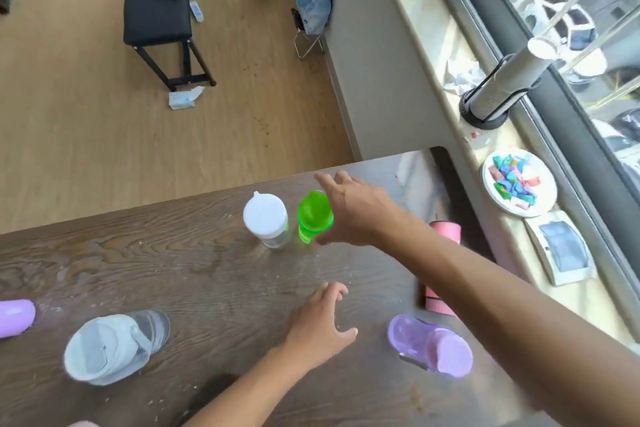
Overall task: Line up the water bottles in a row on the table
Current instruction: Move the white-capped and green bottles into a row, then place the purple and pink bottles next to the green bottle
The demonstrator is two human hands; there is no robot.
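Two bottles stand side by side near the table's far edge [173, 215]: the green bottle [313, 215], which the right hand [353, 211] wraps with spread fingers, contact unclear, and the white-capped bottle [266, 220]. Left hand [318, 322] rests open, empty, on the wood. Placement appears under way; next, fetch the purple bottle [429, 343] or the grey-lidded bottle [114, 347]. Open tabletop lies leftward.

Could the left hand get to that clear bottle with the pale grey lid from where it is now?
Probably yes. The left hand rests open on the table, and only bare wood lies between it and the clear bottle with the pale grey lid to its left. Nothing stands in that path.
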